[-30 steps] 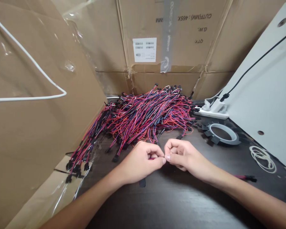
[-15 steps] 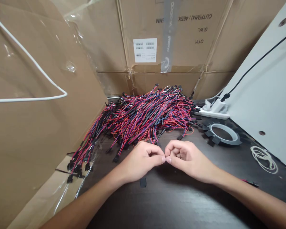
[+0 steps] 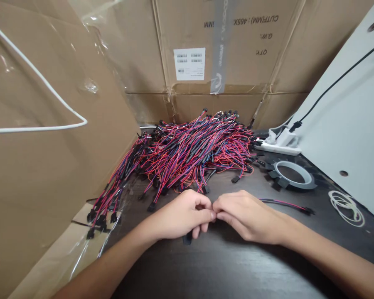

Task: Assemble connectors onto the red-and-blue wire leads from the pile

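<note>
My left hand (image 3: pixel 185 216) and my right hand (image 3: pixel 249 216) meet fingertip to fingertip above the dark tabletop, both closed in a pinch. A red and dark wire cable (image 3: pixel 283 202) comes out from behind my right hand and ends in a black connector at the right. What lies between the fingertips is hidden, so I cannot tell what my left hand pinches. A small black strip (image 3: pixel 187 238) lies on the table just under my left hand. Beyond the hands, a big heap of red, orange and dark wire cables (image 3: pixel 196 153) with black connectors covers the table.
A grey tape roll (image 3: pixel 294 174) with black tabs on its rim lies to the right. Past it are a coiled pale cord (image 3: pixel 345 207) and a white power strip (image 3: pixel 277 147). Cardboard (image 3: pixel 243 74) walls the back and left; a white panel (image 3: pixel 345 112) stands right.
My right hand has turned over, its back now facing up, and its fingers have closed further. The cable's connector end has swung up and left from below my right forearm.
</note>
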`<control>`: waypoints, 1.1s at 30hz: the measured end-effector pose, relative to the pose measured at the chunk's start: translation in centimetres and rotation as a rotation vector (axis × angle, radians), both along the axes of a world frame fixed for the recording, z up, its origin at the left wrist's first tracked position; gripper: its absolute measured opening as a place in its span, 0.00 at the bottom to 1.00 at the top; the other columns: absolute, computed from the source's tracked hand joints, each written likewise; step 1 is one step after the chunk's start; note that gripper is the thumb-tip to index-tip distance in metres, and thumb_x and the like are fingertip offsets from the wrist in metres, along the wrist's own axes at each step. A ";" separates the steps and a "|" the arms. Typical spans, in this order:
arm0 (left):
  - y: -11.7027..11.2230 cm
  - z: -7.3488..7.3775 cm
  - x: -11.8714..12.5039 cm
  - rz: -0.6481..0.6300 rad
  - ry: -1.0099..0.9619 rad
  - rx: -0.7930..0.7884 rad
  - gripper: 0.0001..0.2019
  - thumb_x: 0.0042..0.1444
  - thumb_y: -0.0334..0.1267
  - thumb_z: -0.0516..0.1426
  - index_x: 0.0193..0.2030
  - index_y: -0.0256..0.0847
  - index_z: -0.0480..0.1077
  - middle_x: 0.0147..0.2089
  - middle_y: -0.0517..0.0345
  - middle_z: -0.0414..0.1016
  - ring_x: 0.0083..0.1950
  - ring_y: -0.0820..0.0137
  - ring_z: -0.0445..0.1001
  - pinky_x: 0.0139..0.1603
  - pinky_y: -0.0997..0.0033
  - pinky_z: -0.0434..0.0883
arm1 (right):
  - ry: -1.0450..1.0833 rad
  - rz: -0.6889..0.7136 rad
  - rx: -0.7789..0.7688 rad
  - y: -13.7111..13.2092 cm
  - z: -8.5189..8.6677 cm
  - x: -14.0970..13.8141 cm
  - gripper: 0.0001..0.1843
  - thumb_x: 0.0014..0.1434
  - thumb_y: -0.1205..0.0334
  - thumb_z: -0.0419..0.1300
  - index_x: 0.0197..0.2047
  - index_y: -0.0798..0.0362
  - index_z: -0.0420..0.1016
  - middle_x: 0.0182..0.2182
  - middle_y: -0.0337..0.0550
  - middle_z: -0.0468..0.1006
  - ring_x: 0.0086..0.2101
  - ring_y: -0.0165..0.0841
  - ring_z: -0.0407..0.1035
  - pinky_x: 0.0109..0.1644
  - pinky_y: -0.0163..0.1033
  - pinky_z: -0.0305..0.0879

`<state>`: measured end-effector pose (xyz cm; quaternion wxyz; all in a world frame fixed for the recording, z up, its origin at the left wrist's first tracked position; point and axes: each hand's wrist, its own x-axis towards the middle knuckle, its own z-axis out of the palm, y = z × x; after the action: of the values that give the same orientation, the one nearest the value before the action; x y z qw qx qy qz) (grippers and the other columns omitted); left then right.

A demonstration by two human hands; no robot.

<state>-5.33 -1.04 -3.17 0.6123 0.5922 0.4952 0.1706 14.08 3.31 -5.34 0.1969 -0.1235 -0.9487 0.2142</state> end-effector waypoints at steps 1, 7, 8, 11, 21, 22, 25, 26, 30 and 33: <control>0.0 -0.1 0.0 -0.009 -0.031 -0.034 0.11 0.52 0.41 0.54 0.29 0.34 0.67 0.25 0.59 0.70 0.19 0.78 0.65 0.16 0.80 0.57 | -0.001 0.020 0.048 0.0 -0.1 0.0 0.09 0.63 0.71 0.48 0.37 0.56 0.68 0.29 0.43 0.73 0.28 0.30 0.64 0.33 0.34 0.57; 0.0 -0.6 0.3 0.075 -0.017 -0.037 0.10 0.49 0.41 0.57 0.25 0.35 0.66 0.21 0.59 0.69 0.18 0.76 0.66 0.15 0.80 0.58 | 0.027 0.030 0.161 0.2 -0.5 -0.1 0.11 0.66 0.70 0.47 0.38 0.57 0.69 0.28 0.43 0.73 0.28 0.31 0.63 0.31 0.35 0.57; 0.0 -0.7 0.3 0.077 0.011 -0.012 0.10 0.49 0.40 0.56 0.25 0.35 0.66 0.21 0.60 0.69 0.18 0.77 0.66 0.15 0.80 0.58 | 0.020 0.027 0.152 0.2 -0.6 -0.1 0.10 0.66 0.69 0.47 0.39 0.57 0.69 0.29 0.43 0.73 0.29 0.31 0.63 0.32 0.35 0.58; -0.1 -0.7 0.4 0.054 0.150 0.138 0.10 0.52 0.36 0.53 0.23 0.35 0.67 0.20 0.61 0.68 0.18 0.77 0.65 0.19 0.79 0.60 | -0.026 -0.003 0.145 0.2 -0.6 -0.1 0.09 0.66 0.68 0.48 0.39 0.57 0.69 0.30 0.43 0.73 0.29 0.31 0.64 0.33 0.36 0.58; -0.5 -1.1 0.6 0.017 0.475 0.570 0.09 0.55 0.33 0.53 0.25 0.36 0.70 0.21 0.62 0.69 0.24 0.76 0.65 0.26 0.76 0.56 | -0.116 -0.058 0.182 0.2 -0.8 -0.2 0.12 0.65 0.69 0.48 0.34 0.57 0.70 0.28 0.42 0.72 0.27 0.31 0.62 0.32 0.37 0.53; -0.5 -1.1 0.6 0.030 0.464 0.548 0.09 0.54 0.34 0.54 0.25 0.36 0.70 0.22 0.62 0.69 0.24 0.76 0.65 0.26 0.77 0.56 | -0.107 -0.057 0.178 0.2 -0.8 -0.1 0.11 0.65 0.69 0.48 0.34 0.57 0.70 0.27 0.42 0.72 0.27 0.31 0.62 0.32 0.37 0.53; -0.5 -1.2 0.6 0.053 0.433 0.486 0.07 0.51 0.34 0.57 0.24 0.37 0.69 0.21 0.64 0.68 0.24 0.76 0.65 0.27 0.77 0.57 | -0.095 -0.050 0.165 0.1 -0.7 -0.1 0.11 0.64 0.69 0.48 0.33 0.56 0.69 0.27 0.42 0.71 0.27 0.31 0.61 0.32 0.36 0.52; -0.5 -1.1 0.6 0.056 0.428 0.474 0.07 0.50 0.33 0.57 0.23 0.37 0.68 0.20 0.64 0.67 0.24 0.76 0.65 0.27 0.77 0.57 | -0.095 -0.048 0.160 0.1 -0.7 -0.1 0.11 0.64 0.69 0.48 0.33 0.56 0.69 0.27 0.42 0.71 0.27 0.31 0.61 0.31 0.36 0.52; -0.4 -1.0 0.7 0.067 0.435 0.459 0.07 0.47 0.32 0.58 0.21 0.36 0.67 0.19 0.66 0.66 0.23 0.77 0.64 0.25 0.78 0.56 | -0.103 -0.055 0.148 -0.1 -0.7 -0.2 0.10 0.64 0.69 0.48 0.34 0.56 0.69 0.27 0.42 0.71 0.27 0.31 0.61 0.32 0.36 0.52; -0.4 -1.0 0.7 0.070 0.436 0.476 0.07 0.46 0.31 0.57 0.20 0.37 0.66 0.19 0.66 0.65 0.22 0.77 0.64 0.25 0.78 0.55 | -0.124 -0.069 0.159 -0.3 -0.7 -0.3 0.09 0.64 0.70 0.49 0.36 0.56 0.69 0.28 0.42 0.71 0.27 0.31 0.61 0.32 0.37 0.51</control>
<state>-4.64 -1.41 -4.22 0.3296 0.7239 0.5812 0.1718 13.80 3.03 -6.04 0.1543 -0.1530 -0.9683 0.1235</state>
